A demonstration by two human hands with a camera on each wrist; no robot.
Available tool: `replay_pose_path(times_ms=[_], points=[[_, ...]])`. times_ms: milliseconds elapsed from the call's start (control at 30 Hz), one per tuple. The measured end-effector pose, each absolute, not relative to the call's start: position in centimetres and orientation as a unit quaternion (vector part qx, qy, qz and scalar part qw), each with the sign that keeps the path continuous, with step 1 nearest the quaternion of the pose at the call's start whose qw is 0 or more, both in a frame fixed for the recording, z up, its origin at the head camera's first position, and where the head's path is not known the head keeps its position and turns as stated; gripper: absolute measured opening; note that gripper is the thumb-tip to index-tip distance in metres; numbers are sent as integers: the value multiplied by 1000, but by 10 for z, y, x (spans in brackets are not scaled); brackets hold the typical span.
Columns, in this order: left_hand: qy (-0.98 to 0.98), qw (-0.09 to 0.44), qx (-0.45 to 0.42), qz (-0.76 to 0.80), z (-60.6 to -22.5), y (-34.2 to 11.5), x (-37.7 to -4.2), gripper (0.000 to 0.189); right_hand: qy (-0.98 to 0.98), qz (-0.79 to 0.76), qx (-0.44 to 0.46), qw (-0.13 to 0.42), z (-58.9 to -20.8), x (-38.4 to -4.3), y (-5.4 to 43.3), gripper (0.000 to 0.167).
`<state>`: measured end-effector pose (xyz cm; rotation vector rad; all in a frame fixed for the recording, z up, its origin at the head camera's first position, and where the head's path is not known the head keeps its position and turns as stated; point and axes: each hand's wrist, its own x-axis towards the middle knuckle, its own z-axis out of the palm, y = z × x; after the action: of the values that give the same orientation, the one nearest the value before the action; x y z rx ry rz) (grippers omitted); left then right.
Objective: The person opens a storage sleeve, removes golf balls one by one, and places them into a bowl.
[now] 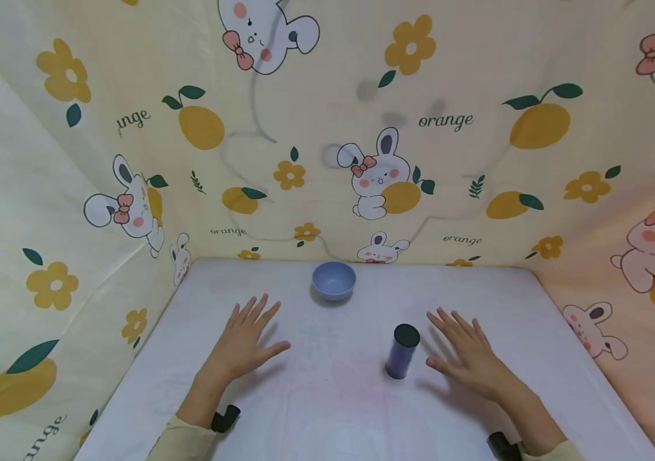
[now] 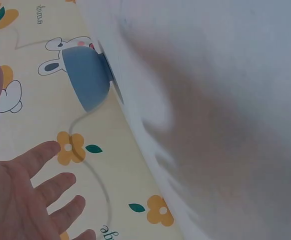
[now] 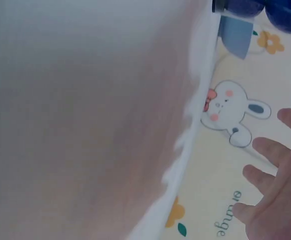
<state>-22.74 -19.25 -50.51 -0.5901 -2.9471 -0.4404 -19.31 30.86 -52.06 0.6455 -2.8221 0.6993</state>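
Forearms (image 1: 205,392) are extended over the white tabletop (image 1: 327,416), the left hand (image 1: 244,347) and right hand (image 1: 470,362) held raised, fingers spread, grasp released. Between the 2 hands, near the right, a clear black-capped cylinder of blue balls (image 1: 400,357) is stood upright, long axis vertical. A round blue bowl (image 1: 334,282) is set mouth-up beyond, near the far edge.

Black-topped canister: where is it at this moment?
In the head view, the canister stands on the white table right of centre, just left of the right hand and nearer the person than the blue bowl.
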Motion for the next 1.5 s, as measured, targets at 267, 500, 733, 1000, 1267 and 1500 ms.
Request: replay_pose_path(times_ms=[267,500,733,1000,1267,1500], points=[[-967,51,-202,-143,-505,-188,-225,94,-933,253,243,77,-523,-193,301,87],[-968,36,-206,-138,-508,-185,-226,94,-928,259,258,68,-523,-193,294,91],[-966,26,-210,-147,-506,-182,-224,93,-923,271,265,59,-522,-192,286,91],[-967,14,-203,-153,-506,-176,-223,89,-922,277,265,50,-524,-193,280,95],[-967,27,-206,-147,-509,-173,-223,89,-917,290,273,34,-525,-192,271,85],[-965,26,-211,-155,-507,-170,-223,90,-922,291,255,7,-522,-191,265,88]])
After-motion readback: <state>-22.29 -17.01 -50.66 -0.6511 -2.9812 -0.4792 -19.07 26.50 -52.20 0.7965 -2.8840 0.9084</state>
